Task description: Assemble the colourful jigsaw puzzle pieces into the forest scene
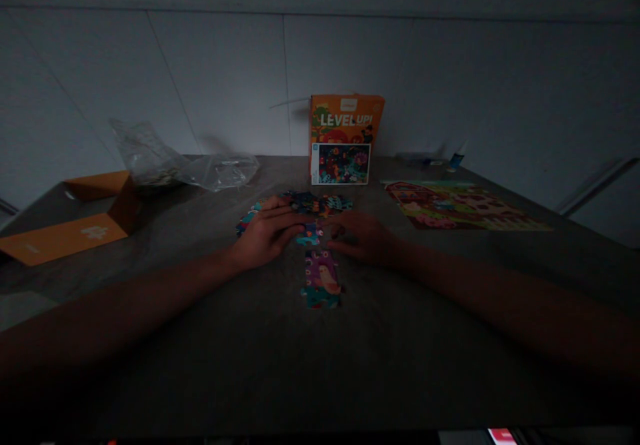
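Note:
Between my hands lies a small blue and purple puzzle piece (310, 234). My left hand (264, 233) rests over the left part of a puzzle-piece pile (315, 202), its fingers stretched out and its thumb close to the small piece's left side. On the other side, my right hand (365, 237) has its fingers bent and apart from the thumb, with nothing visible in them. Nearer to me, joined puzzle pieces (323, 279) in purple and teal show a pale figure. Dim light hides whether any fingertip touches the small piece.
An orange box (347, 118) stands at the back, a puzzle picture card (341, 163) leaning on it. To the right lies a farm-scene puzzle (465, 205). At left are an open orange box part (75, 235) and clear plastic bags (225, 170). A small tube (457, 159) stands back right.

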The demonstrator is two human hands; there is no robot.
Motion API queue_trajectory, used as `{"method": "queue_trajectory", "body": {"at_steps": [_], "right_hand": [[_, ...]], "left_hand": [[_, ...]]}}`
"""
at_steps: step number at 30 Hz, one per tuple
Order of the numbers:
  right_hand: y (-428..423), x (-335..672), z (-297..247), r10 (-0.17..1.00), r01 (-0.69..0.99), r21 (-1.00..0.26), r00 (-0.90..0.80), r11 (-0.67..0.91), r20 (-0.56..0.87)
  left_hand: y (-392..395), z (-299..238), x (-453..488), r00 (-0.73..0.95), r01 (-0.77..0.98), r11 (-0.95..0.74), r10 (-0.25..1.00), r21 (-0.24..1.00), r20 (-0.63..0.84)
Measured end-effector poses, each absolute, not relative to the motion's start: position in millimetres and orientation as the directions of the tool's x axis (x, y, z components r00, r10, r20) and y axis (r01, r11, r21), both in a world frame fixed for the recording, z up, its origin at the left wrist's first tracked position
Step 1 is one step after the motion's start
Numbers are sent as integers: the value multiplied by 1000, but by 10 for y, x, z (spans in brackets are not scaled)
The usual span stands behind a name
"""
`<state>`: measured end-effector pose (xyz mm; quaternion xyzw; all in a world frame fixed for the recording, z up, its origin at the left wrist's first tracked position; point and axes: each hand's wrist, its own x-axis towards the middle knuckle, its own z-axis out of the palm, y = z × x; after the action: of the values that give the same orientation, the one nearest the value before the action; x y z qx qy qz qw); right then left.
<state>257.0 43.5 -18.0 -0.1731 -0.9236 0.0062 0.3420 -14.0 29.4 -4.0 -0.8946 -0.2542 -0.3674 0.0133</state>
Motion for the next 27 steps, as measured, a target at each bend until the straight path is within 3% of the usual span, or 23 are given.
{"method": "queue_trajectory", "body": {"at_steps": [4,8,27], "right_hand": [[459,2561,-184,282,300,-75,-739,951,612],[483,2556,-199,252,298,-32,-741,954,623],[273,2537,-98,263,287,-64,-736,956,624]], "left_hand": [[319,-60,-143,639,461,-876,437,140,633],[330,-99,-138,557,502,-837,505,217,659],[323,-97,-137,548,525,-822,526,222,650]]}}
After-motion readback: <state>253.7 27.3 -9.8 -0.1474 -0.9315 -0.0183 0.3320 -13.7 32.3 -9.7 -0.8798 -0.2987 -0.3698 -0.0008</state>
